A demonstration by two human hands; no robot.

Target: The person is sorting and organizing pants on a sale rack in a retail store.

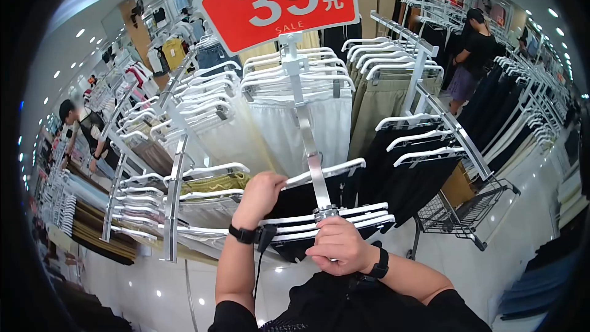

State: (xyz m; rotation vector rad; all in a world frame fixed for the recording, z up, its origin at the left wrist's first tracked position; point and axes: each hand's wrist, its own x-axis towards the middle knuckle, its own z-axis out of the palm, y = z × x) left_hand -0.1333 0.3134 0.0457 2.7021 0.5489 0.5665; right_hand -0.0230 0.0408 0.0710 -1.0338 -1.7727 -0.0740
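Observation:
My left hand [261,197] is closed at the left end of a white hanger [335,171], which carries black trousers [307,193] and sits on a sloping metal display arm [318,181]. At the front tip of that arm, my right hand [338,247] is curled into a fist; whatever lies inside its fingers is hidden. Just behind the right hand, several white hangers [365,216] with black garments are bunched close together. Higher up the same arm hang white trousers [301,129] on white hangers.
A red sale sign [279,6] tops the rack. Black trousers [399,172] hang on the right arm and olive trousers [215,183] on the left. A shopping cart [458,215] stands at right. One person [473,55] is at back right, another [89,132] at left.

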